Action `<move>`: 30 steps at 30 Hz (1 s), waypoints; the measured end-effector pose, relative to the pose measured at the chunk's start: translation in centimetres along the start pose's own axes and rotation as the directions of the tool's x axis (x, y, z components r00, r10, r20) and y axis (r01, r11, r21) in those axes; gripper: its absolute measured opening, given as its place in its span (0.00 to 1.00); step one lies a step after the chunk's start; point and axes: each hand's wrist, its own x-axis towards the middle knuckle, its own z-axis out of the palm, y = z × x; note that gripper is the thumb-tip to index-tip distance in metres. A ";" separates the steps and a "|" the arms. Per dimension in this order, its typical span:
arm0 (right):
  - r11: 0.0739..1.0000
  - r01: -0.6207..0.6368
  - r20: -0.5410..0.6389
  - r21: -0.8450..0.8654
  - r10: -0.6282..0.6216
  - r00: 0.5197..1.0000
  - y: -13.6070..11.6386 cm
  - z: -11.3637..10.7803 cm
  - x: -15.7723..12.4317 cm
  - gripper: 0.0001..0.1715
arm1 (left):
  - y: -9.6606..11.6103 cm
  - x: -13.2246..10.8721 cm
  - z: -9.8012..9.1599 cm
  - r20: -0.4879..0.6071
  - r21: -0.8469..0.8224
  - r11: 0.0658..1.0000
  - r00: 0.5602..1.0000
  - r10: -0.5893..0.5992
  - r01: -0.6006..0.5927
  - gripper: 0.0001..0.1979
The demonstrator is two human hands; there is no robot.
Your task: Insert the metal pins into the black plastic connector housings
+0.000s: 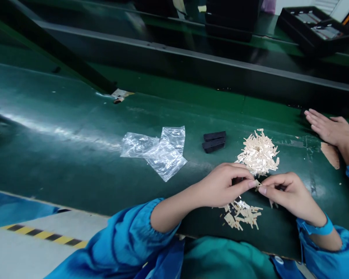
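Note:
Between my two hands is a small pale flat strip (258, 184), pinched at its left end by my left hand (223, 184) and at its right end by my right hand (292, 197). Both hands have thumb and forefinger closed on it. Just beyond them lies a large heap of similar pale strips (258, 151). A smaller, looser heap of strips (242, 217) spreads out on the near side, below my fingers. Pale slips also show under my right hand, partly hidden by its fingers. Two stacks of black strips (214, 142) sit left of the large heap.
Clear plastic bags (164, 151) lie on the green table (90, 166). At the right, another person's hand (327, 128) rests near a brown scrap (330, 155). A dark slanted post (75, 66) meets the table at left. A black tray (314, 31) stands beyond the rail (192, 56).

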 end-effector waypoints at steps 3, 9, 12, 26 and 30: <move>0.998 -0.015 0.032 0.059 0.013 0.999 -0.2 0.3 -0.1 0.12 | 0.0 0.1 0.0 0.018 -0.097 0.995 1.000 -0.009 0.011 0.13; 0.997 -0.015 0.053 0.081 0.011 0.999 -0.3 0.5 0.0 0.10 | -0.2 0.3 0.9 0.038 -0.175 0.980 0.995 -0.094 0.099 0.13; 0.998 0.009 -0.063 0.066 -0.005 0.998 -0.1 0.7 0.1 0.11 | -0.3 0.3 1.7 -0.193 -0.159 0.975 0.964 -0.183 0.153 0.11; 0.992 0.099 -0.261 -0.083 -0.117 0.958 1.0 1.4 0.1 0.10 | -1.0 -0.3 2.6 -0.230 0.270 0.953 0.952 0.204 -0.139 0.12; 0.985 0.129 -0.238 -0.118 -0.154 0.959 1.1 1.3 0.1 0.09 | -1.2 -0.4 2.7 -0.204 0.325 0.939 0.961 0.190 -0.117 0.13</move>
